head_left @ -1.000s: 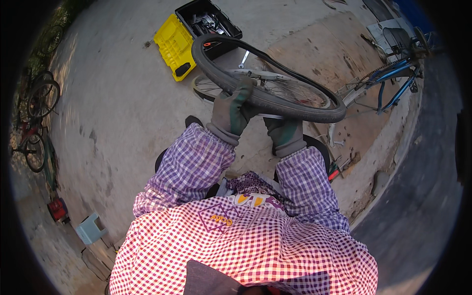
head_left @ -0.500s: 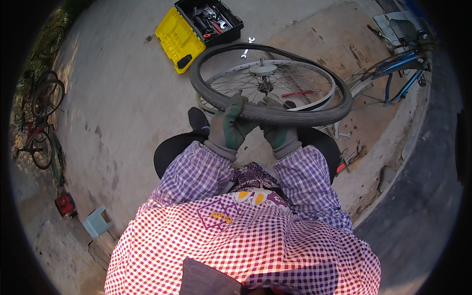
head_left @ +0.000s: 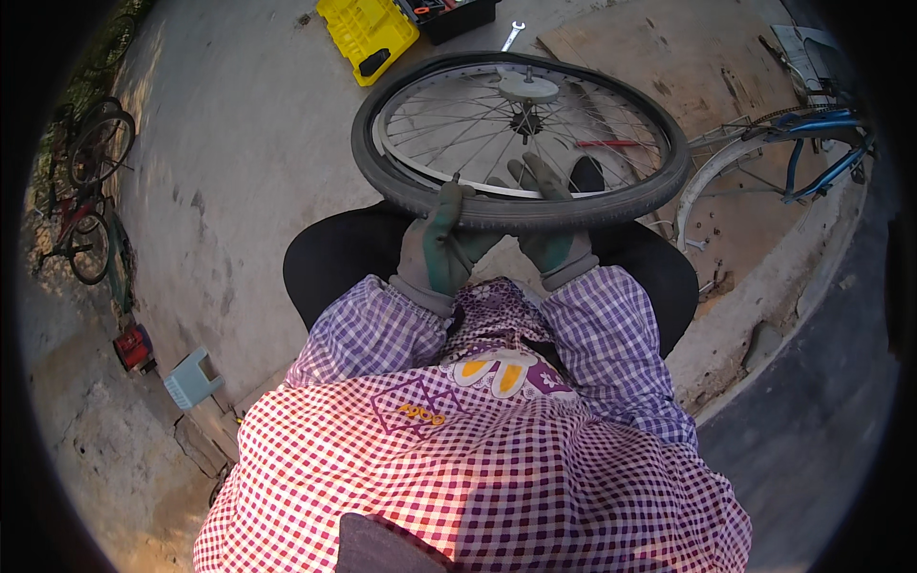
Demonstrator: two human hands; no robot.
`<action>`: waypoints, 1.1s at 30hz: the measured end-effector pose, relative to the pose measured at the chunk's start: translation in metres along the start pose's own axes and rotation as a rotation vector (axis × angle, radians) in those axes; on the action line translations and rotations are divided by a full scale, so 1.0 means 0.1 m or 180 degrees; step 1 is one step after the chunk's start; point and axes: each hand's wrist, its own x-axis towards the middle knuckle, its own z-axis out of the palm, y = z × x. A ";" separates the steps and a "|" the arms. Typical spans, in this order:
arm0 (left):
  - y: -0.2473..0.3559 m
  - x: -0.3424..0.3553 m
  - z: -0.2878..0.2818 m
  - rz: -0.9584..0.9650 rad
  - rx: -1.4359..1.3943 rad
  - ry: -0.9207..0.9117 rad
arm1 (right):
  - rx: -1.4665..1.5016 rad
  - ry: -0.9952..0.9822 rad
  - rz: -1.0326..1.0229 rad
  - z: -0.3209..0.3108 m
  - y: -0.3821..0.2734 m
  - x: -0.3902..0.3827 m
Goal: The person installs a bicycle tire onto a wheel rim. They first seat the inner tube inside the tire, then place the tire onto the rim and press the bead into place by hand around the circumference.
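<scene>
A bicycle wheel (head_left: 528,119) with a silver rim, spokes and a round hub plate is held tilted over my knees. Its black tyre (head_left: 535,218) lies around the rim; at the near left a pale stretch of rim shows apart from it. My left hand (head_left: 439,246), in a grey and green work glove, is closed around the tyre's near edge with the thumb on top. Gloved the same way, my right hand (head_left: 554,244) grips that edge further right, its fingers reaching up inside the rim by the spokes. The tyre hides part of both hands.
Beyond the wheel are a yellow and black toolbox (head_left: 368,38) and a wrench (head_left: 514,34). A blue bicycle frame (head_left: 798,153) lies at the right on a brown board (head_left: 659,57). At the left stand other bicycles (head_left: 95,153) and a pale blue plastic stool (head_left: 194,378).
The rim now sits more evenly inside the tyre, which was offset from it before. My right hand's fingers have come up inside the rim. The whole view has shifted, with the toolbox higher up.
</scene>
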 end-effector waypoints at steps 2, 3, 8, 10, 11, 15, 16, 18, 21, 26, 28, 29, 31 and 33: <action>-0.02 -0.05 -0.07 0.0050 0.0040 0.0091 | 0.0251 -0.0015 0.0211 -0.01 0.02 -0.04; 0.03 -0.08 -0.05 0.0069 0.0061 0.0110 | 0.0458 -0.0253 0.0186 0.04 0.00 -0.03; 0.22 -0.25 0.15 -0.0030 0.0428 0.0315 | -0.0311 -0.0379 -0.0041 0.31 -0.16 0.05; 0.20 -0.33 0.20 -0.0030 0.0525 0.0382 | 0.0452 -0.0144 0.0312 0.35 -0.19 -0.02; 0.19 -0.37 0.21 -0.0047 0.0525 0.0354 | 0.0415 -0.0101 0.0303 0.37 -0.20 -0.06; 0.13 -0.44 0.24 -0.0070 0.0384 0.0432 | 0.0119 -0.0302 0.0058 0.41 -0.24 -0.16; 0.14 -0.45 0.24 -0.0060 0.0364 0.0414 | 0.0282 -0.0307 0.0099 0.44 -0.23 -0.17; 0.14 -0.46 0.25 -0.0025 0.0346 0.0415 | 0.0476 -0.0118 0.0252 0.48 -0.24 -0.17; 0.15 -0.48 0.24 -0.0019 0.0282 0.0402 | 0.0724 -0.0058 0.0294 0.52 -0.23 -0.16; 0.19 -0.44 0.12 -0.0125 0.0324 0.0401 | 0.0671 -0.0281 0.0184 0.45 -0.20 -0.11; 0.19 -0.42 0.05 -0.0191 0.0283 0.0368 | 0.0767 -0.0333 0.0241 0.39 -0.18 -0.09; 0.19 -0.41 0.02 -0.0234 0.0219 0.0357 | 0.0905 -0.0323 0.0306 0.36 -0.17 -0.08; 0.17 -0.39 -0.05 -0.0305 0.0167 0.0344 | 0.1049 -0.0426 0.0318 0.32 -0.16 -0.06; 0.15 -0.37 -0.11 -0.0298 0.0132 0.0205 | 0.0992 -0.0504 0.0288 0.30 -0.15 -0.06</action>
